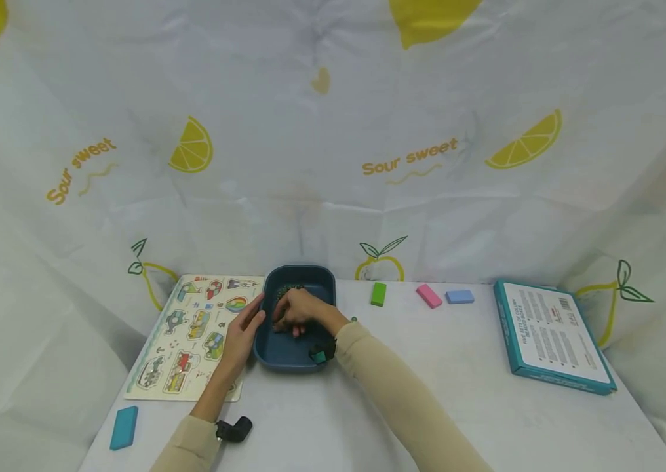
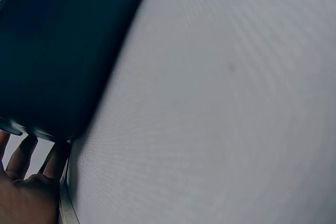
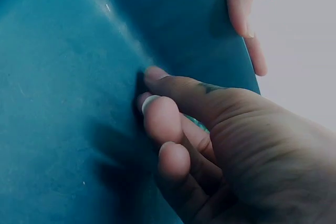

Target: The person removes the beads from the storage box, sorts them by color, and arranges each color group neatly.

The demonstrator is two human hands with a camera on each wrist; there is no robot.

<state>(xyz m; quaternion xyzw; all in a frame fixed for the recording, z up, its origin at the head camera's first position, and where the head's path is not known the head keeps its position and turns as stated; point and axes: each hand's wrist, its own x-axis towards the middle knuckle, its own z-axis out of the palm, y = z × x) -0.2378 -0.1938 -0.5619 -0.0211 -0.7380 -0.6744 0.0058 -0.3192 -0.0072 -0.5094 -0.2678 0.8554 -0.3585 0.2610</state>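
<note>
A dark blue tray with raised walls stands on the white table. My right hand reaches down into it. In the right wrist view, its thumb and curled fingers come together near the tray's wall. A pale sliver shows at one fingertip; whether it is a nail or a small held thing cannot be made out. Small green bits lie at the tray's far end, partly hidden by the hand. My left hand touches the tray's left side with extended fingers.
A picture puzzle board lies left of the tray. One teal block sits at front left. Green, pink and light blue blocks lie at the back. A teal flat box rests at right. A printed curtain hangs behind.
</note>
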